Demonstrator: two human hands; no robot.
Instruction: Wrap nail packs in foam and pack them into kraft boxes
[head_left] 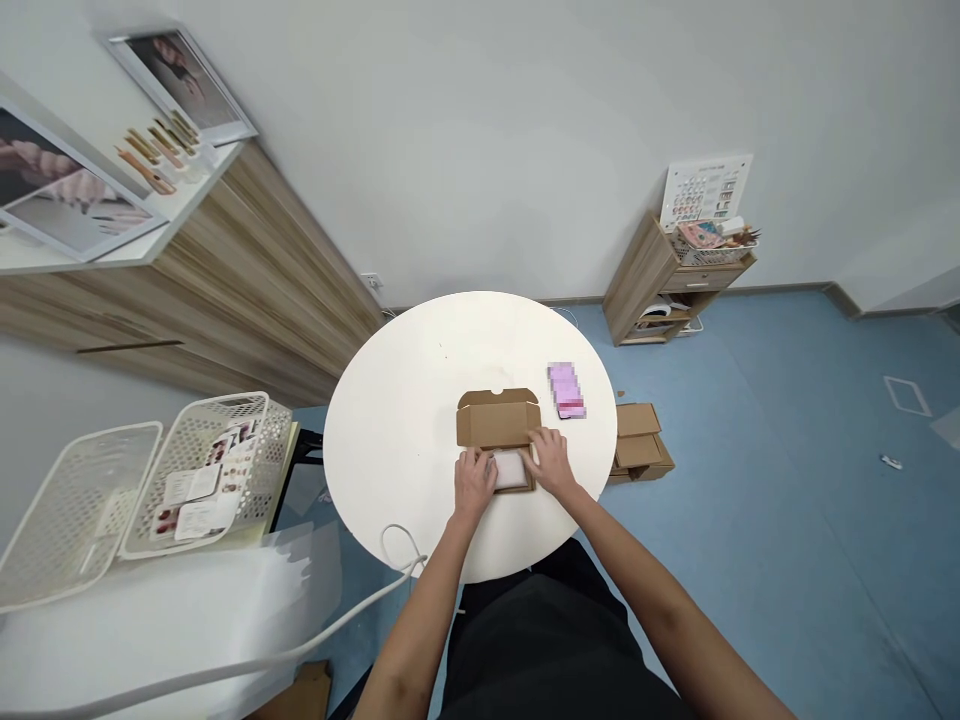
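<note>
On the white round table (pixel 390 400) in front of me lies a small brown cardboard box with its lid (pixel 499 424) folded back, away from me. Inside the box sits a flat, pale whitish-pink packet (pixel 511 469); its exact kind is unclear. My left hand (pixel 475 482) grips the box's left side, its fingertips at the packet's edge. Across from it, my right hand (pixel 551 462) holds the box's right side, fingers at the hinge corner and thumb near the packet. A blurred purple item (pixel 565 390) lies beyond my right hand.
Brown cardboard boxes (pixel 639 442) stand right of the table, low down. A white cable (pixel 330 635) loops onto the table's near left edge. White plastic baskets (pixel 259 440) with cards are at left. A small wooden cabinet (pixel 637 270) stands by the wall.
</note>
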